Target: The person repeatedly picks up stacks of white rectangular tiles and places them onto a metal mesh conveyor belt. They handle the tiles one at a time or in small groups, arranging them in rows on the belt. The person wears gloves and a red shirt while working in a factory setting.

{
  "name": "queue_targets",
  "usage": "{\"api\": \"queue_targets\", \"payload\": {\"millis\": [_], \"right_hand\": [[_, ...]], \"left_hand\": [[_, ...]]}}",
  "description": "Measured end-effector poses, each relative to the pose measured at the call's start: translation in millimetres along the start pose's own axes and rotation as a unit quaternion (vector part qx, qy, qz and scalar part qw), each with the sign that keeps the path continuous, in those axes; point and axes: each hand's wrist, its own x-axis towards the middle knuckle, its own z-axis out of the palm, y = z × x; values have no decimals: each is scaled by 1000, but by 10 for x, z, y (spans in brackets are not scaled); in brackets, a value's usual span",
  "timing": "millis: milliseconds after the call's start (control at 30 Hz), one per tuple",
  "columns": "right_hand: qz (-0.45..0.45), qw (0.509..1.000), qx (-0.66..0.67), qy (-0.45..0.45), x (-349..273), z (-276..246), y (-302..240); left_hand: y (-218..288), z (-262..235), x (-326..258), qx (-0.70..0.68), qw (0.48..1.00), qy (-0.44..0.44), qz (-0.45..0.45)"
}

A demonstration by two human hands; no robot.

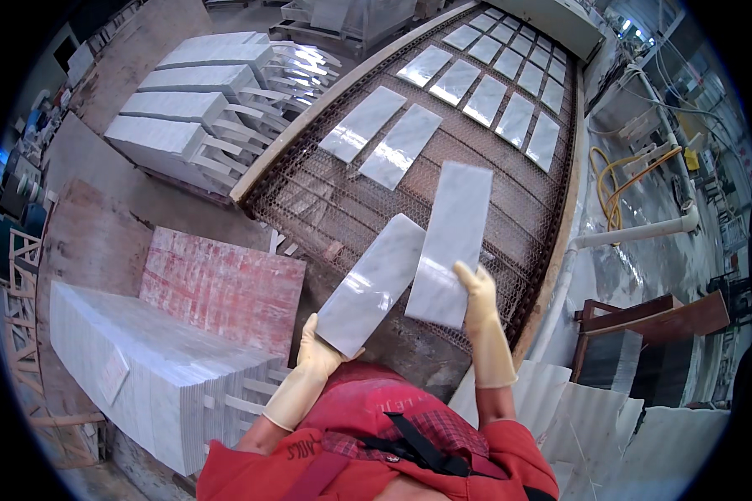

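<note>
My left hand (317, 355), in a cream rubber glove, grips the lower left end of a grey-white marble tile (372, 284), which is long, glossy and tilted. A second marble tile (453, 234) stands more upright beside it, its near edge close to or overlapping the first. On its right edge my right hand (479, 296), gloved alike, is closed with the thumb on the face; its other fingers are hidden behind. Both slabs are in front of the near end of a mesh conveyor belt (309, 204). Several similar polished tiles (401, 146) lie in rows farther up the belt.
At the left front stands a large stack of thin slabs (142, 359), with a red-smeared board (226, 280) behind it. Bundled stone stacks (196, 79) sit left of the conveyor. To the right run a white pipe (635, 234) and a yellow hose (614, 192).
</note>
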Motion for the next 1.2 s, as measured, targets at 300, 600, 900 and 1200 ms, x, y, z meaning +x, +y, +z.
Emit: {"api": "queue_targets", "payload": {"millis": [300, 600, 900, 1200], "right_hand": [[-73, 996, 5, 53, 2124, 338, -514], [-79, 991, -40, 96, 3239, 406, 156], [-58, 980, -116, 148, 3239, 334, 195], [-193, 910, -334, 150, 2075, 168, -231]], "left_hand": [[75, 84, -2, 5, 1000, -22, -8], [196, 105, -6, 53, 998, -7, -14], [222, 84, -3, 70, 997, -27, -18], [138, 133, 11, 65, 998, -15, 3]]}}
